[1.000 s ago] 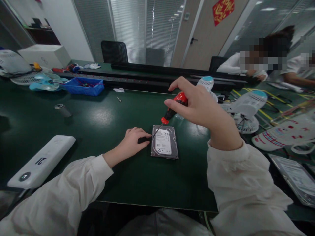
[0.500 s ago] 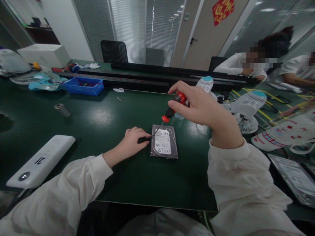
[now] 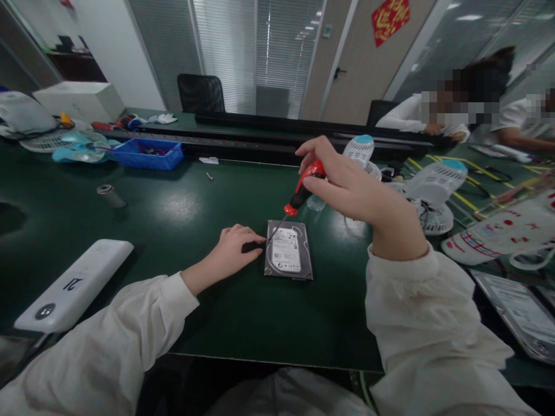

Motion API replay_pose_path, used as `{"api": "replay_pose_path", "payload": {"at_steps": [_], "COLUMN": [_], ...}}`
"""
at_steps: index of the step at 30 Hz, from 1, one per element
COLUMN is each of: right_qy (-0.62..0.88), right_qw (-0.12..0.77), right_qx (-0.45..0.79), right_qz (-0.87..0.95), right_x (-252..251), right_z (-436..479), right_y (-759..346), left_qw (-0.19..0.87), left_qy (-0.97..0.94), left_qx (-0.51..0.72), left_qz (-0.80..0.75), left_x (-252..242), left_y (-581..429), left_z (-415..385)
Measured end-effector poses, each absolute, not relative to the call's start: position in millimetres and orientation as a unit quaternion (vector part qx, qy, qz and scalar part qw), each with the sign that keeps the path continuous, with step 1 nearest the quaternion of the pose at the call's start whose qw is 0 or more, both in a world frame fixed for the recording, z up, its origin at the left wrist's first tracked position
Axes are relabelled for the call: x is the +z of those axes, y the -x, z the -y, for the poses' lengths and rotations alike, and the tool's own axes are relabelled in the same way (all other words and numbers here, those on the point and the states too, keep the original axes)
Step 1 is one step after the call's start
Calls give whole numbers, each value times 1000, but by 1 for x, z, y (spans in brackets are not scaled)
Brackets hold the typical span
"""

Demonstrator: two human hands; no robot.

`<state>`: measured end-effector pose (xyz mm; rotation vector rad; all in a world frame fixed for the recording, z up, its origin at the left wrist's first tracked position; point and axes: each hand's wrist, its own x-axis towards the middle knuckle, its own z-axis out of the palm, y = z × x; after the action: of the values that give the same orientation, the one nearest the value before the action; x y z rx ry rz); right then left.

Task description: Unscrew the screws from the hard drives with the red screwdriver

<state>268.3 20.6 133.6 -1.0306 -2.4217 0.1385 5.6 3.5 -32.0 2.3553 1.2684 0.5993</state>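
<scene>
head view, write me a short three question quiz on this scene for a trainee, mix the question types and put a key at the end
1. Fill in the blank: the screwdriver, its shaft slanting down to the hard drive, is held in the person's ____ hand.
2. True or false: the printed label on the hard drive faces down.
3. Multiple choice: the left hand is nearest to (a) the blue bin, (b) the hard drive, (c) the white power bank.

Key:
1. right: the right hand grips the handle
2. false: the label faces up
3. b
</scene>
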Motion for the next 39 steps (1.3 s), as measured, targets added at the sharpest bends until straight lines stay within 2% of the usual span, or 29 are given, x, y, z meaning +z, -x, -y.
{"api": "replay_pose_path", "payload": {"at_steps": [3, 9, 14, 20, 26, 33, 39], "right_qy": [344, 411, 358, 429, 327, 433, 344], "right_qw": [255, 246, 256, 235, 264, 241, 260], "right_qx": [69, 1, 29, -27, 73, -25, 56], "right_qz": [901, 878, 897, 872, 905, 868, 900], "right_x": [134, 133, 131, 132, 133, 134, 132], "right_z": [-22, -19, -22, -23, -22, -17, -21], "right_y": [-268, -265, -266, -266, -267, -261, -265], "left_qw": [201, 202, 198, 191, 192, 197, 196], "left_qy": [-842, -841, -842, -844, -844, -843, -843], "left_qx": [212, 212, 218, 215, 219, 221, 223], "left_qz": [-453, -454, -451, -453, -450, -449, -449], "left_x": [-31, -30, -31, -31, -33, -32, -33], "left_y": [-6, -6, -6, -6, -6, -6, -6], "left_z": [-3, -3, -3, -3, -5, -4, -5]}}
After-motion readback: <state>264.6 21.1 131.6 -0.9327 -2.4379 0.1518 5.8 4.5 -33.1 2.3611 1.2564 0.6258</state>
